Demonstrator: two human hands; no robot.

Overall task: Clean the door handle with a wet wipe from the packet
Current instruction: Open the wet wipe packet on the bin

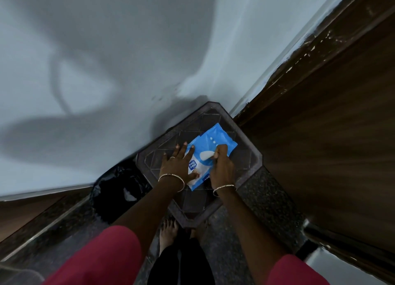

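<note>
A blue and white wet wipe packet point(218, 141) lies flat on a dark plastic stool point(245, 156). My left hand point(178, 165) presses on the packet's left side, fingers spread, thumb on its near end. My right hand point(222, 162) sits on the packet's right side, with its fingertips pinched on the white flap point(206, 155) at the packet's middle. The door handle is out of sight; a brown wooden door point(331, 135) stands at the right.
A pale wall point(106, 60) rises behind the stool. A black bag point(121, 188) lies on the floor to the stool's left. My bare feet point(168, 231) stand on dark speckled floor just in front of the stool.
</note>
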